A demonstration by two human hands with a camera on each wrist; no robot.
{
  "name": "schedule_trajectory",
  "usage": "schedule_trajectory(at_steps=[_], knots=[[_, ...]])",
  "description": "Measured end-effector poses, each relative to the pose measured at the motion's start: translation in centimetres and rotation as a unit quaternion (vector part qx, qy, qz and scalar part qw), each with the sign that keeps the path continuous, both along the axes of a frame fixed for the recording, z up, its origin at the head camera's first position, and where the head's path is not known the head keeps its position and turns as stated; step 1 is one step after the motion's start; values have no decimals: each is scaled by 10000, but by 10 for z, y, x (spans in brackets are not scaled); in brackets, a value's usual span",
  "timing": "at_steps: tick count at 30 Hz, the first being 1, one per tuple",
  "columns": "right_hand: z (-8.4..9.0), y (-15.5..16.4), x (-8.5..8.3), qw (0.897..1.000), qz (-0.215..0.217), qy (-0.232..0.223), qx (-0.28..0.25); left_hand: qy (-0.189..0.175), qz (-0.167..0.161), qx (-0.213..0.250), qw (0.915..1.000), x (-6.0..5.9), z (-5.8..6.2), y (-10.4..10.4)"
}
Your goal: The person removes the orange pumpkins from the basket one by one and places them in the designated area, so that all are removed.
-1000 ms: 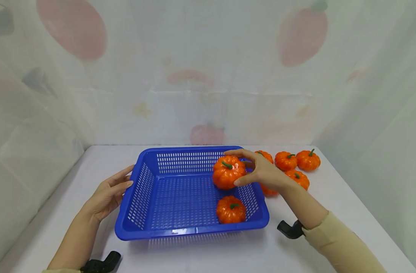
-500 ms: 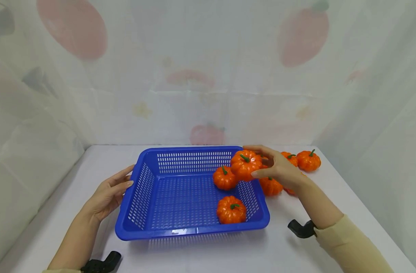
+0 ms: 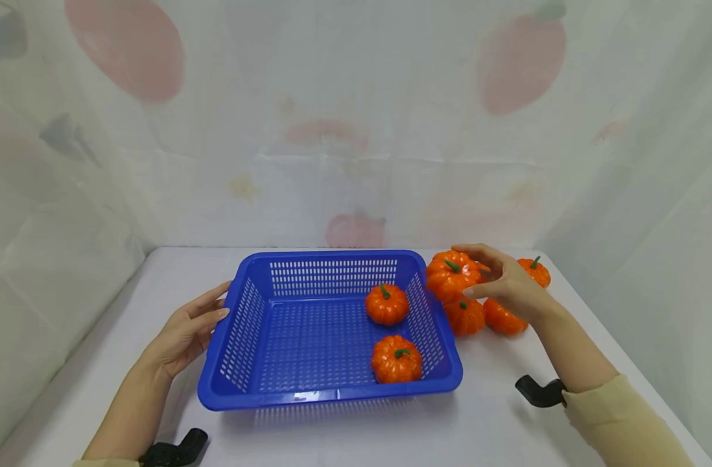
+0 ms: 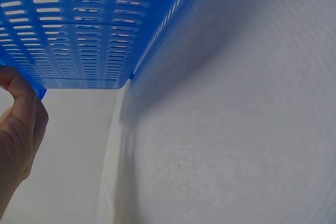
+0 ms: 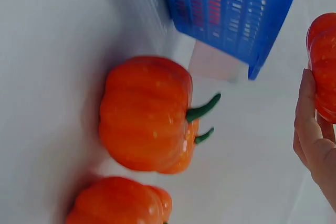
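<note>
With my right hand (image 3: 510, 285) I am holding a glossy, ribbed orange pumpkin with a green stem (image 3: 449, 275), my thumb and fingers spreading around its side. It is hanging in the air just beside the far right corner of a blue rectangular plastic basket with slotted walls (image 3: 262, 400). My left hand (image 3: 183, 331) is gripping the basket's left rim between thumb and fingers. Along the right wall inside, a rear pumpkin (image 3: 387, 304) and a front pumpkin (image 3: 391, 363) are sitting well apart from the left wall. More orange pumpkins (image 3: 465, 318) are resting on the white bench (image 3: 490, 428) to the right, my right hand partly hiding them.
</note>
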State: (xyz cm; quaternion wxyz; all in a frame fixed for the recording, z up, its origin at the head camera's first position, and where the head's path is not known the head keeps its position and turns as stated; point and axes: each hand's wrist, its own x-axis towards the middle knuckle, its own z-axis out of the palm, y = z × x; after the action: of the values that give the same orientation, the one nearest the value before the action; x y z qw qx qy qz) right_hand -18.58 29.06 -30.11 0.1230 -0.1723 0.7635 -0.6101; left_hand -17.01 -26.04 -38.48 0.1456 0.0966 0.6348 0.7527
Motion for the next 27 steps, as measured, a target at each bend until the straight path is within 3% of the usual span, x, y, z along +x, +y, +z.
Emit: schedule_trajectory(at_steps=[12,17,27], knots=[[4,46,1,9986,-213,166,-463,-23,29,-58,10000,0,1,2],[-3,70,0,9984,-330,145,-435,-41,83,-93,9999,0,1,1],[-23,109,3,9935,-651,-204,-913,-73,66,-58,9999,1,2,1]])
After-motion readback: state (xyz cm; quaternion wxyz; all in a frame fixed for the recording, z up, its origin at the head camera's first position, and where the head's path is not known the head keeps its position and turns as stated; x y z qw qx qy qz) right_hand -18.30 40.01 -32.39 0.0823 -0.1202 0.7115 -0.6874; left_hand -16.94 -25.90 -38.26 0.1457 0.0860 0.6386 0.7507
